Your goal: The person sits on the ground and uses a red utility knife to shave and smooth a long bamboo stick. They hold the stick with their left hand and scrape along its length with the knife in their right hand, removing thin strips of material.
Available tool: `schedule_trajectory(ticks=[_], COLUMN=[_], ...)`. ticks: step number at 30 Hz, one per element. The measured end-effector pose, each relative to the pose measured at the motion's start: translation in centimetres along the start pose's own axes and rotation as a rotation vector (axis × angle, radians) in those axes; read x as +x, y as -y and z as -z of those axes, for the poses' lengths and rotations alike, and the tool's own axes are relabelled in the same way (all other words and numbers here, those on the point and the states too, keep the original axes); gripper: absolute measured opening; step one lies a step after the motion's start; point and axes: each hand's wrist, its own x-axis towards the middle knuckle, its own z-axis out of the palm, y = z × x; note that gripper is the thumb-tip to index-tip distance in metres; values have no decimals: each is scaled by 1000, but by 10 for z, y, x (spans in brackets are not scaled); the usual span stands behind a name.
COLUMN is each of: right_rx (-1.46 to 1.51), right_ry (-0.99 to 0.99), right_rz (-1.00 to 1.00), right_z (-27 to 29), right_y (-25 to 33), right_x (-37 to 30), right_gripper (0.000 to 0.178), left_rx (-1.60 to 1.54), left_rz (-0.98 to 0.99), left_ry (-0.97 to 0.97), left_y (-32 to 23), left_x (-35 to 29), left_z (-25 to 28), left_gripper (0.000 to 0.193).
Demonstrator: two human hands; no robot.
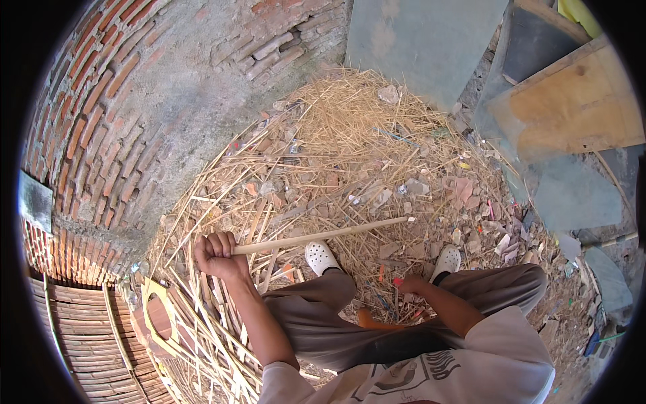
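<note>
Fingers [217, 244] of the left hand [219, 257] are pressing together in a fist around one end of a long pale stick [319, 236]. The stick is pointing rightward, with its free end showing over the littered ground and its length passing just beyond the toe of the left shoe [321, 258]. It is appearing as one smooth, unbroken piece, so some preparing is probably done, but I cannot tell how much is remaining. Loose pale strips [208, 323] are lying heaped at the lower left, and straw-like slivers [350, 121] are covering the ground by the wall [182, 87]; these are suggesting that a good deal of material is already split, as I judge it.

As for pose, the left forearm is slanting outward and forward, holding the fist well to the left of the knees. The right arm is angling inward across the right thigh, and the right hand [414, 287] is hanging low between the knees. Its fingers are seemingly folding around a small red object [397, 281], though I cannot tell how firmly or what it is.
</note>
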Motion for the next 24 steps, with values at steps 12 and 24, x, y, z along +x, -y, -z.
schedule_trajectory(ticks=[12, 24], right_rx=[1688, 1789], right_ry=[-576, -807], right_rz=[833, 1158], right_z=[178, 223], right_y=[107, 139], right_x=[-295, -373], right_gripper=[45, 18], left_rx=[-538, -637], left_rz=[-286, -73], left_ry=[275, 104], left_y=[-97, -102], left_x=[-82, -160], left_z=[-51, 31], left_gripper=[42, 35])
